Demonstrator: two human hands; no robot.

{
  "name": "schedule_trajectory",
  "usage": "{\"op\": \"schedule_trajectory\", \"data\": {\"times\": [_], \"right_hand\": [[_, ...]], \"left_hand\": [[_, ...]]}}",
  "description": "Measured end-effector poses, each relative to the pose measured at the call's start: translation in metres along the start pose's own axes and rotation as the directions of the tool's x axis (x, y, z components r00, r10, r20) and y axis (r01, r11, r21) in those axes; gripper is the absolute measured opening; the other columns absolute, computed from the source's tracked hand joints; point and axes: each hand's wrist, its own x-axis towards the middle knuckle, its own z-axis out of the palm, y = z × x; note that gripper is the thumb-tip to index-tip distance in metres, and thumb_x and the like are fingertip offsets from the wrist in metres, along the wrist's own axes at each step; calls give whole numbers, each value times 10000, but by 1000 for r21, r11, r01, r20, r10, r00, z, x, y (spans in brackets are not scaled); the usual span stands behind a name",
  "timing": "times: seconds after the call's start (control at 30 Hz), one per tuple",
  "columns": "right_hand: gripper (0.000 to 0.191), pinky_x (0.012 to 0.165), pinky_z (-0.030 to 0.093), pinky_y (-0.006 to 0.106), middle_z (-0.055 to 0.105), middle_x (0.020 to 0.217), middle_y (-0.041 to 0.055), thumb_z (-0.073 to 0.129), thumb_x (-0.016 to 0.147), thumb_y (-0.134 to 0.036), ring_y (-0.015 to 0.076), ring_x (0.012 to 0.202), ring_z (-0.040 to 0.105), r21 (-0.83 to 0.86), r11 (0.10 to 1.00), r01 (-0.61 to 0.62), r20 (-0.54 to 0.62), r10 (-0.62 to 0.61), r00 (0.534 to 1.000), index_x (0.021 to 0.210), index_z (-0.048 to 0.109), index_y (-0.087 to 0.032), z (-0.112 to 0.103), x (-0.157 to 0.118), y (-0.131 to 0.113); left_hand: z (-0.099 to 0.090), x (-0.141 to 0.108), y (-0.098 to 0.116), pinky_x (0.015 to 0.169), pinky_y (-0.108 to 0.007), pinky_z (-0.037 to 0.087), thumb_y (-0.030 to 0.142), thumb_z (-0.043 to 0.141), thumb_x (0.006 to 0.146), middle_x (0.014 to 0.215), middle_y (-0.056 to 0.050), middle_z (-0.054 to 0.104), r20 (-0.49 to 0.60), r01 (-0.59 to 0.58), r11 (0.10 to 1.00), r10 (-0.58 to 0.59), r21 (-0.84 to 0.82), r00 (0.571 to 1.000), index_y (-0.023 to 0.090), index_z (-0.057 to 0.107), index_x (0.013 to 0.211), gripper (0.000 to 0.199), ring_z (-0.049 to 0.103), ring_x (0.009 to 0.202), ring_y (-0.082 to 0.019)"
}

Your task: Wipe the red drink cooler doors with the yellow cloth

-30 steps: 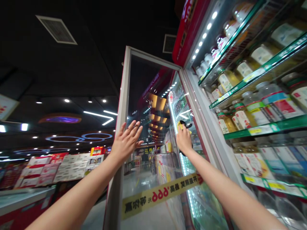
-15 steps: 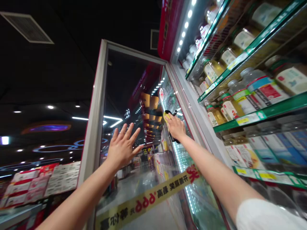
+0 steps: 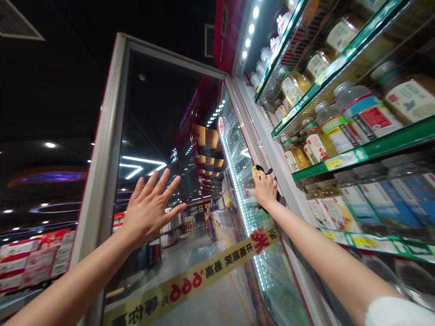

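The tall, smooth glass door with its straight grey frame fills my view, left of the rounded bottles. My left hand is spread before the pane; I can't tell whether it touches. My right hand, curled over a crumpled yellow-and-black cloth, has shifted right, bringing the wiping to the door's right edge.

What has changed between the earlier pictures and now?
The right hand carried the yellow-and-black item rightward from the door's glass to its right-hand frame; the left hand shifted inward from the glass's left edge. The item stayed held, the left hand open.
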Motion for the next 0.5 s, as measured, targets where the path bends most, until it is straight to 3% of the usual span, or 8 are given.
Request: {"op": "schedule_trajectory", "data": {"times": [0.17,0.23,0.33,0.43,0.5], "right_hand": [[599,986,444,503,529,1484,112,386,925,-92,323,1187,520,133,990,-54,-32,58,998,1475,512,-295,-10,76,-19],[595,989,450,515,497,1523,96,370,936,-124,327,1201,516,149,988,-40,-41,46,998,1493,489,-297,-10,91,-29],[574,1031,440,510,473,1558,56,380,951,-173,315,1245,500,181,979,98,-59,-89,994,1503,481,-296,-3,71,-27],[562,1101,404,449,464,1572,13,391,959,-174,260,1305,475,203,902,380,-82,-371,925,1498,487,-302,8,27,-1],[565,1119,392,425,457,1579,3,384,954,-152,236,1338,460,193,879,436,-75,-429,900,1487,500,-302,11,11,16]], "left_hand": [[6,-1,-4,1265,-533,124,800,495,820,1665,-26,241,-43,-27,999,25,-40,999,323,368,1552,882,163,1553,-325],[7,-1,-5,1265,-535,125,806,483,823,1666,-21,244,-48,-29,999,27,-46,998,329,361,1554,882,161,1553,-327],[7,0,-5,1266,-538,117,808,489,816,1668,-23,236,-29,-17,998,15,-56,999,321,363,1554,893,164,1552,-336],[7,0,-3,1267,-540,97,802,490,818,1670,-25,237,-28,-13,998,11,-66,1000,312,369,1553,892,168,1551,-343],[8,0,-3,1268,-534,87,794,491,824,1669,-28,245,-37,-15,997,13,-69,999,308,370,1553,885,168,1551,-342]]}}
